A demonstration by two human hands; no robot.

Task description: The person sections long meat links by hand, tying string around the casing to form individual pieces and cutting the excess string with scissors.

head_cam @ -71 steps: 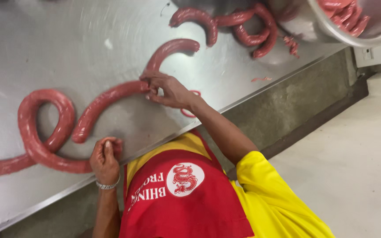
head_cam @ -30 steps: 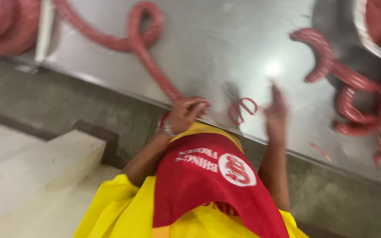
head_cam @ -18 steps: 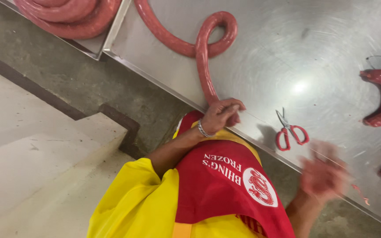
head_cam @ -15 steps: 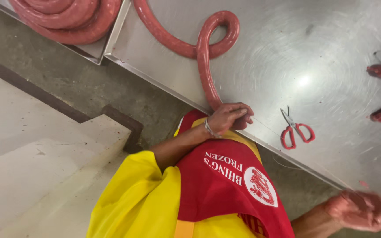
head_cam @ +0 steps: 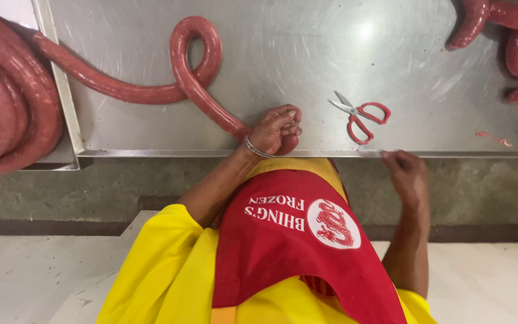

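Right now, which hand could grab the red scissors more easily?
Probably the right hand. It is free at the table edge, just below the red scissors. The left hand is closed around the end of the long sausage.

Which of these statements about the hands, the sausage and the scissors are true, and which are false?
1. The left hand grips the end of the long sausage. True.
2. The right hand holds the scissors. False: the scissors lie alone on the table; the right hand is at the table edge, apart from them.
3. The sausage makes a loop on the table. True.
4. The scissors have blue handles. False: the handles are red.
5. The left wrist wears a bracelet. True.
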